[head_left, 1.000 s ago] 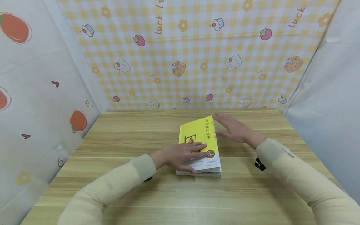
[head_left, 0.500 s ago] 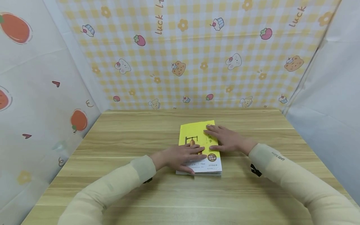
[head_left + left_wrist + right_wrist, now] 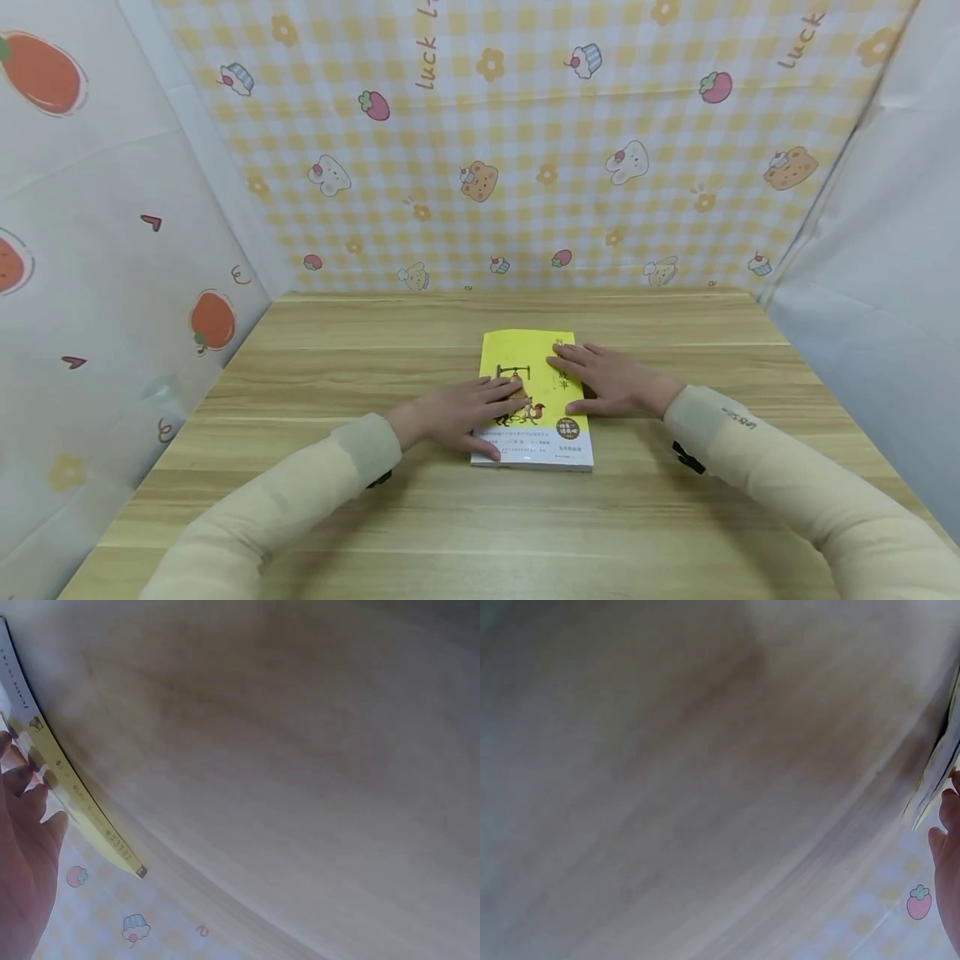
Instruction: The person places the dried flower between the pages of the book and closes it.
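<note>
A closed book (image 3: 528, 350) with a yellow and white cover lies flat on the wooden table, its spine on the left. From the left, my left hand (image 3: 457, 414) rests on the cover with its fingers spread over the printed picture. Across the opposite edge, my right hand (image 3: 611, 382) lies with straight fingers on the cover, hiding part of the title. The left wrist view shows the yellow spine of the book (image 3: 75, 787) beside the left fingers. Page edges of the book (image 3: 939, 769) show next to the right fingers in the right wrist view.
The wooden table (image 3: 360, 533) runs back to a checked cloth (image 3: 420, 183) with cartoon prints. White cloth walls stand on both sides, the left one (image 3: 112, 333) printed with fruit. Black straps (image 3: 688, 458) show under the sleeves.
The raised cover has come down flat. My right hand moved from the book's far right edge onto the cover. My left hand slid slightly left.
</note>
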`<state>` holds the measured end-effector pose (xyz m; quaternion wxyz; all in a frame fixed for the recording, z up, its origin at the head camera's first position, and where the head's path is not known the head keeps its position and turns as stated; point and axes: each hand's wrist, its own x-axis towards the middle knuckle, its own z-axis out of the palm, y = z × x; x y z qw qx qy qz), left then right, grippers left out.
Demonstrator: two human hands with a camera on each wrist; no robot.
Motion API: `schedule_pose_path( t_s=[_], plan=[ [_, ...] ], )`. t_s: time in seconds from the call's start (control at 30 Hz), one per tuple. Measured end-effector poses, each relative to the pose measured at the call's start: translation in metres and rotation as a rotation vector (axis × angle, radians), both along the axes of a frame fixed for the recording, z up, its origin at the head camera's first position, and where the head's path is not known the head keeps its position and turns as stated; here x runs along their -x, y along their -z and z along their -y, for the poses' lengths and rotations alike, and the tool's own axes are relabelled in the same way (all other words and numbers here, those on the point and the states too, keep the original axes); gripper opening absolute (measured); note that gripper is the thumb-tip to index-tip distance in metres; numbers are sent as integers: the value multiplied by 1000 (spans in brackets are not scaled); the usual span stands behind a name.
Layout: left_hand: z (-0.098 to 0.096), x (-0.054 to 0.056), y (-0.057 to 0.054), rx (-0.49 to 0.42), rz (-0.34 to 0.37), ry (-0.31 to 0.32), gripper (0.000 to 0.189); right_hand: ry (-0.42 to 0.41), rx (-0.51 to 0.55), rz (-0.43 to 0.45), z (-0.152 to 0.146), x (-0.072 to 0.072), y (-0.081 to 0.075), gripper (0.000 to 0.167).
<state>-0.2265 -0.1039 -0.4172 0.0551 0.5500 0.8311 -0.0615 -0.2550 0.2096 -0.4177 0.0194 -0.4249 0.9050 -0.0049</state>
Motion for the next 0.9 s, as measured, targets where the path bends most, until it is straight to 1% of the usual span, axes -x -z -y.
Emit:
schedule_pose_path(
  t_s=[0.17,0.33,0.47,0.67,0.9],
  plan=[
    [1,2,3,-8,-18,22,90,-8,2,-4,-2,3,7,87],
    [1,4,6,17,-47,26,90,-19,1,-11,-4,6,12,87],
    [1,3,6,36,-66,27,89,-31,-11,-13,-4,5,13,87],
    [1,1,7,65,-94,29,88,-29,-22,9,-4,3,13,85],
    [1,2,9,69,-114,32,87,-43,-8,-11,-4,5,16,84]
  ],
)
